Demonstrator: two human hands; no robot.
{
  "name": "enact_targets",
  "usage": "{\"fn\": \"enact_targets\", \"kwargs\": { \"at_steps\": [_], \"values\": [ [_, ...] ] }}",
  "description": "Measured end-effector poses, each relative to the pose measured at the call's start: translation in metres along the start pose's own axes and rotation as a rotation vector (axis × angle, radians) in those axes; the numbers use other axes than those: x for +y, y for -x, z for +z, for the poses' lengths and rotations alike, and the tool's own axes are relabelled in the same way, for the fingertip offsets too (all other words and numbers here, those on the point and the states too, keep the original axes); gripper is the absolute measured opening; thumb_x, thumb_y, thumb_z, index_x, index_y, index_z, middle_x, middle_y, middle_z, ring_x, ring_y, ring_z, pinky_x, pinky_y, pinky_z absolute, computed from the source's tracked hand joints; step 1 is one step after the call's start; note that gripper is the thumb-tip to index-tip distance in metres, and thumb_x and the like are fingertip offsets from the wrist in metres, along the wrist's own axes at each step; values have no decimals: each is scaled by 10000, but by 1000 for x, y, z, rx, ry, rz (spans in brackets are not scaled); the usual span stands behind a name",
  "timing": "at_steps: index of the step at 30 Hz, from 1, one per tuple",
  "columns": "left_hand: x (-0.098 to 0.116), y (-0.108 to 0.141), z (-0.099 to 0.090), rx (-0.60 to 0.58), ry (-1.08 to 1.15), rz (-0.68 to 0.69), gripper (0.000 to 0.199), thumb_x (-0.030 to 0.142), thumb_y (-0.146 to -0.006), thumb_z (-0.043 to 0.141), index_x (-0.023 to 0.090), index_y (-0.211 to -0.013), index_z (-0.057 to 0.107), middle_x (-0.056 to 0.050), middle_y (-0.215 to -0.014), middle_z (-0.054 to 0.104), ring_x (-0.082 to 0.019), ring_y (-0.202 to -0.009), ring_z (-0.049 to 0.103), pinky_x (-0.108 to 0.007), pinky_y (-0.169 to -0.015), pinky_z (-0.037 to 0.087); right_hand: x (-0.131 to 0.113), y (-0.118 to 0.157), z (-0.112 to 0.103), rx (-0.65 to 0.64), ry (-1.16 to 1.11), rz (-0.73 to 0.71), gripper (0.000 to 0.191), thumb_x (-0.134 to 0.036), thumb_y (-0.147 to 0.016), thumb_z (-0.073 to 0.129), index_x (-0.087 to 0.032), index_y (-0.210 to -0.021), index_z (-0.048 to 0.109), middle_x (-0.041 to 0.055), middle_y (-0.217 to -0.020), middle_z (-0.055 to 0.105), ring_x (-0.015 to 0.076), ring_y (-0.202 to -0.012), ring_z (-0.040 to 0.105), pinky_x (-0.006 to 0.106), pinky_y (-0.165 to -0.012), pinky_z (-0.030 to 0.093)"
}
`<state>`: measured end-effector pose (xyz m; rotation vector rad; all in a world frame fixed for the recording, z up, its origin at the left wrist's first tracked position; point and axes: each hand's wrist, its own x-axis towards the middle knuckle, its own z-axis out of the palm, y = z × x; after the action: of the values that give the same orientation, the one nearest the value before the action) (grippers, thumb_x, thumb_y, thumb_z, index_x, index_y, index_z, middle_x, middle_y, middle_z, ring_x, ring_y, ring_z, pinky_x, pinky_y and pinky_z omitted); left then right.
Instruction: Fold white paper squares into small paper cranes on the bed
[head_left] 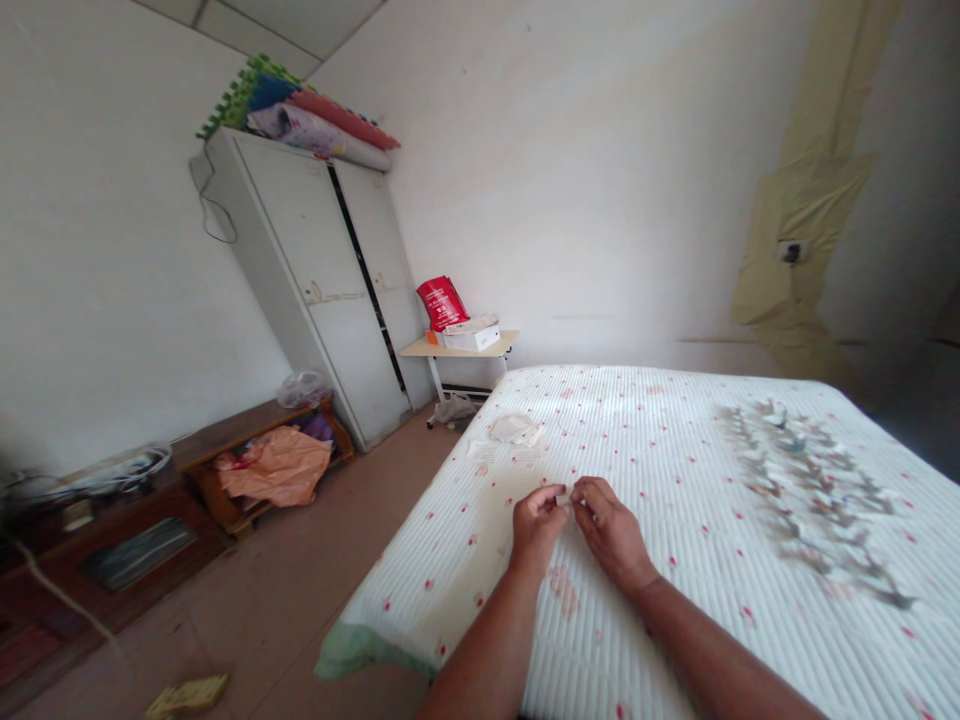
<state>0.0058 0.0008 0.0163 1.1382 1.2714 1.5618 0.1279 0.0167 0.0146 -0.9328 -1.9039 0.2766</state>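
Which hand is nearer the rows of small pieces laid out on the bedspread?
Right. The right hand is closer, to the left of the rows of small pieces; the left hand is further left, beside the right hand.

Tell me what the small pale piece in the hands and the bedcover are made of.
The small pale piece may be paper or thin plastic; it is too small to tell. The bedcover looks like matte quilted fabric, perhaps cotton, shown by its soft stitched ribs.
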Motion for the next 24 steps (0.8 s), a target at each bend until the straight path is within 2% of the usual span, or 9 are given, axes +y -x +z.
{"fn": "enact_targets", "kwargs": {
  "at_steps": [4,9,15,20,24],
  "values": [
    [-1,0,-1,-15,-39,35,281,175,-613,596,87,-866,677,-69,-739,676,-168,-690,595,-262,-671,458,-1,-1,0,-5,-2,-2,139,-148,-818,375,-209,-834,498,48,-882,540,136,-778,562,238,-714,460],
    [-3,0,0,-21,-148,103,276,116,-612,542,107,-854,675,-40,-720,666,-144,-651,575,-241,-641,450,0,0,1,3,-19,-11,126,-158,-832,378,-208,-851,492,51,-895,532,136,-797,555,239,-729,458],
    [-4,3,1,-25,-264,224,284,87,-652,446,151,-822,664,-32,-796,673,-152,-752,591,-250,-715,454,1,1,2,-28,-38,-27,129,-175,-840,385,-208,-862,507,57,-916,533,141,-814,562,243,-730,465],
    [-4,3,-1,-28,-212,194,264,122,-694,449,140,-846,664,-48,-841,680,-166,-816,603,-266,-771,453,4,1,2,-24,-79,18,165,-144,-790,418,-209,-915,506,53,-939,534,155,-841,557,264,-738,464],
    [-2,2,-3,-18,-177,119,263,143,-697,463,130,-863,667,-64,-855,681,-180,-819,603,-283,-775,448,7,1,3,-7,-121,112,209,-162,-759,436,-196,-949,516,51,-928,551,138,-700,560,272,-674,471]
  ]
}}
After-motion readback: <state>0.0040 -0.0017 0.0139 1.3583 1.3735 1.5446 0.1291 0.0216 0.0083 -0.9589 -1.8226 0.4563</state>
